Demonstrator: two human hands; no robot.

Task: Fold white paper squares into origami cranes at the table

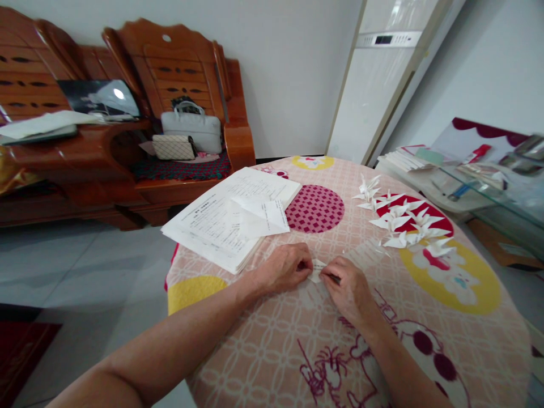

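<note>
A small folded piece of paper (317,270) with some print on it lies between my two hands, just above the patterned tablecloth (263,340). My left hand (289,265) pinches its left side, fingers closed. On the right edge, the closed fingers of my right hand (347,286) grip the same paper. Parts of it are hidden behind the fingertips. Several white folded paper cranes (402,221) sit together on the right of the table. Left of my hands is a stack of printed sheets (208,218), with loose cut pieces of paper (263,218) on top.
Wooden chairs (170,62) stand at the back left, one holding a grey bag (191,129) and a quilted purse (173,147). A tall white air conditioner (378,85) is behind the table. At right, a glass-topped stand (480,184) carries papers and other items.
</note>
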